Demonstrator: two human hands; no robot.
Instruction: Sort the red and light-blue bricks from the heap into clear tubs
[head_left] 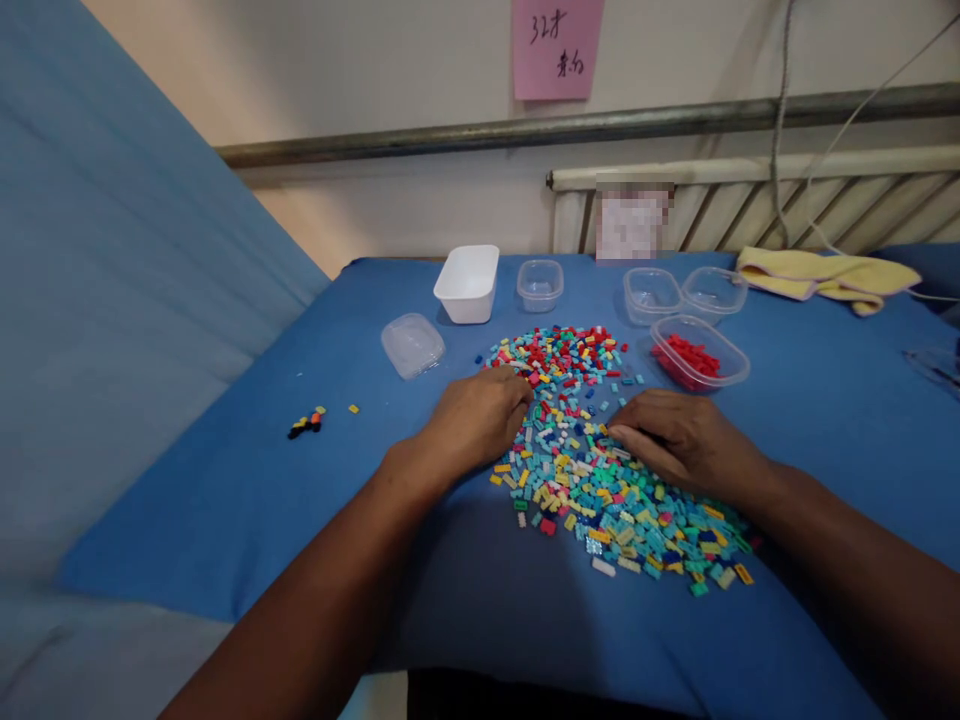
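Observation:
A wide heap of small toy bricks [622, 510] in turquoise, yellow, red, pink, white and blue lies on the blue cloth. My left hand [480, 415] rests against the heap's left side, fingers curled in among the bricks; whatever they hold is hidden. On the other side, my right hand [686, 440] is closed with thumb and forefinger together at the bricks, and I cannot make out what is between the tips. Red bricks are thickest in the far part of the heap. Beyond my right hand stands a clear tub [739, 368] containing red bricks [688, 358].
A white container [469, 285], a clear tub [540, 287] and two more clear tubs [651, 297] stand along the back. A clear lid [412, 346] lies left of them. Black, orange and yellow pieces [307, 423] sit far left. A yellow cloth [821, 275] lies back right.

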